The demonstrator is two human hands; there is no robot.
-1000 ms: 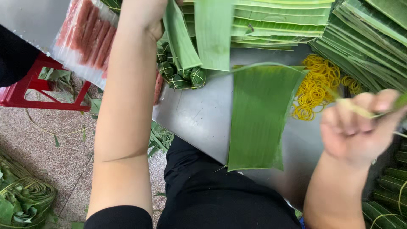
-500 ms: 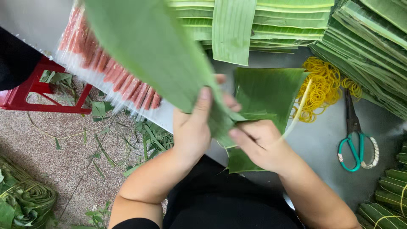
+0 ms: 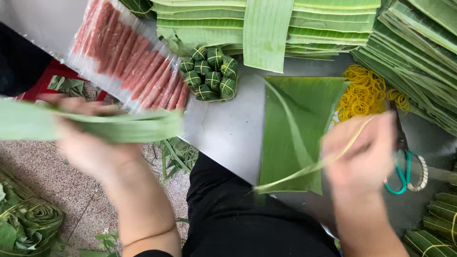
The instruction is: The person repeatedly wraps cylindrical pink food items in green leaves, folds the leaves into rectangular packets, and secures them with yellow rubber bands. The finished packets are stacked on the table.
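A metal table [image 3: 228, 138] fills the middle and right of the view, with speckled floor [image 3: 43, 176] to its left. Stacks of cut leaves [image 3: 333, 19] lie along the far edge and down the right side of the table. A clear tray of pink sausage sticks [image 3: 128, 57] sits tilted at the table's left corner, and a red stool [image 3: 52, 78] shows beside it.

A flat leaf piece [image 3: 295, 123] lies on the table in front of the person. The left hand [image 3: 90, 143], blurred, is out over the floor to the left of the table, its fingers closed around a long folded leaf [image 3: 95, 126] that runs sideways through the grip and sticks out on both sides. The right hand [image 3: 366, 157], also blurred, is above the table just right of the flat leaf piece; its fingers look pinched on a thin leaf strip [image 3: 304, 169] that trails down and left across the flat piece, though the blur hides how tightly.

A cluster of small wrapped bundles [image 3: 209, 71] sits near the tray. A heap of yellow rubber bands [image 3: 366, 93] lies just beyond the right hand, and green-handled scissors [image 3: 404, 171] lie right beside it.
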